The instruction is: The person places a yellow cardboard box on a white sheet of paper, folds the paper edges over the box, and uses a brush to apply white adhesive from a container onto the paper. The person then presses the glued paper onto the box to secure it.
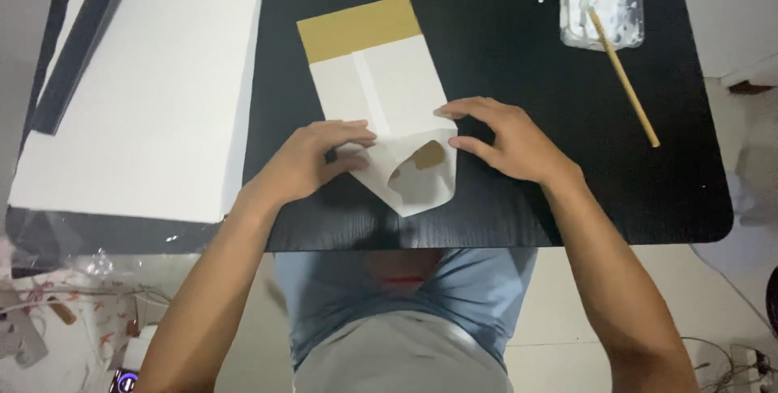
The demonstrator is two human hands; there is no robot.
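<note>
Head view: looking straight down on a black table [502, 198], both forearms reaching in from below.
Bag: flat paper bag [381, 89] lying mid-table, white with a tan band at the far end, near end folded into a point with a small opening showing tan inside.
Left hand: left hand [312, 158] palm down on the bag's near left corner, fingers [352, 127] stretched flat along the fold, thumb tucked against the paper; pressing, not gripping, nothing closed in it.
Right hand: right hand [506, 138] arched over the bag's right edge, fingertips [446, 111] and thumb touching the folded flap, spread loosely; resting on paper, no clasp around it.
Gap: hands on either side of the fold, apart, the opening between them.
Stack: big white sheet stack [146, 93] covering the table's left part, just beside the bag, a dark strip [77, 44] lying along its far left edge.
Paste: clear tub [601, 0] of white paste at the far right corner, thin wooden stick [624, 77] leaning out of it onto the table, well apart from both hands.
Clothing: light blue shirt [405, 312] below the table edge.
</note>
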